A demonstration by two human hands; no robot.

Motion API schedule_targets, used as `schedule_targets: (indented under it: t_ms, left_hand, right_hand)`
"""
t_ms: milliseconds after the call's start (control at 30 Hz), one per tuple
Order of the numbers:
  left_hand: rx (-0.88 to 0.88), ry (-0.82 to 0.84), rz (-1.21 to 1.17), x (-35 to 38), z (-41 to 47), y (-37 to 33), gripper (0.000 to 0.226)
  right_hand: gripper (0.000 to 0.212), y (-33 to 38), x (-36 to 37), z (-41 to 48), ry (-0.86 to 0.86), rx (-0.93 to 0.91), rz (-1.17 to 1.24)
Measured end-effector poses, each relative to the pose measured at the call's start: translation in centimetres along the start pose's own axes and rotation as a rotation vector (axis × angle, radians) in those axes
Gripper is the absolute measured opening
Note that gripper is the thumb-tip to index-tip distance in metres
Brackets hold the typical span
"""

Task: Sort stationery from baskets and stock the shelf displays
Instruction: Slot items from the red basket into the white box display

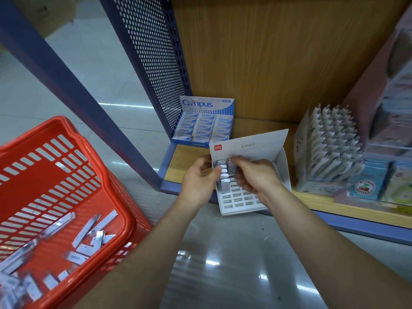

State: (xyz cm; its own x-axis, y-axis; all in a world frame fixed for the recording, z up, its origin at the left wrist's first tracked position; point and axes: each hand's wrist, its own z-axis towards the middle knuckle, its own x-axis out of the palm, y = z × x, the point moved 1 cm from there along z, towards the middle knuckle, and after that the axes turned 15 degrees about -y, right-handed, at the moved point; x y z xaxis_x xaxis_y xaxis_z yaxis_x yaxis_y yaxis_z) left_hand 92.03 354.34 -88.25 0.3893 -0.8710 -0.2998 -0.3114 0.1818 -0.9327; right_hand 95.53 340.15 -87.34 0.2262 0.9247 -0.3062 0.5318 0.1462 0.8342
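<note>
Pinching a packet, perhaps — right hand over box.

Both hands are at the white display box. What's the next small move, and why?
Probably seat the pack that the right hand pinches into the display box while the left hand steadies it; most slots are empty.

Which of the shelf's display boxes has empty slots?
The white box with the red logo, between the full blue Campus box and the pen display; its front rows are open slots.
</note>
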Motion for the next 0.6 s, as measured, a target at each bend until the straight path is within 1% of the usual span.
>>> schedule_targets:
  t_ms: [67,133,233,367,467,500,567,600]
  left_hand:
    - [-0.025,-0.040,-0.007,0.0,0.3,-0.2,0.019]
    - [-0.069,-0.087,0.008,0.2,0.4,-0.5,0.011]
    - [-0.095,-0.146,0.054,0.6,0.9,-1.0,0.009]
    - [-0.098,-0.131,0.102,0.6,1.2,-1.9,0.009]
    - [-0.112,-0.125,0.133,0.7,0.9,-2.0,0.001]
    - [-0.116,-0.120,0.136,0.8,0.6,-2.1,0.004]
    - [-0.113,-0.118,0.168,0.7,0.0,-2.6,0.022]
    - [-0.081,-0.116,0.212,0.5,-0.4,-3.2,0.030]
  right_hand:
    - [0.031,0.0,0.0,0.0,0.028,0.028,-0.005]
    - [0.031,0.0,0.0,-0.1,0.028,0.015,-0.016]
    - [0.036,0.0,-0.1,-0.3,0.030,0.033,-0.017]
    - [0.035,-0.1,-0.7,-0.5,0.064,0.113,0.008]
    - [0.035,0.2,-1.7,-0.9,0.074,0.161,0.049]
    - [0.035,0.3,-2.1,-1.1,0.070,0.154,0.042]
    - [0.034,0.9,-3.1,-1.6,0.060,0.101,0.016]
    - [0.033,1.4,-3.6,-1.9,0.054,0.060,0.003]
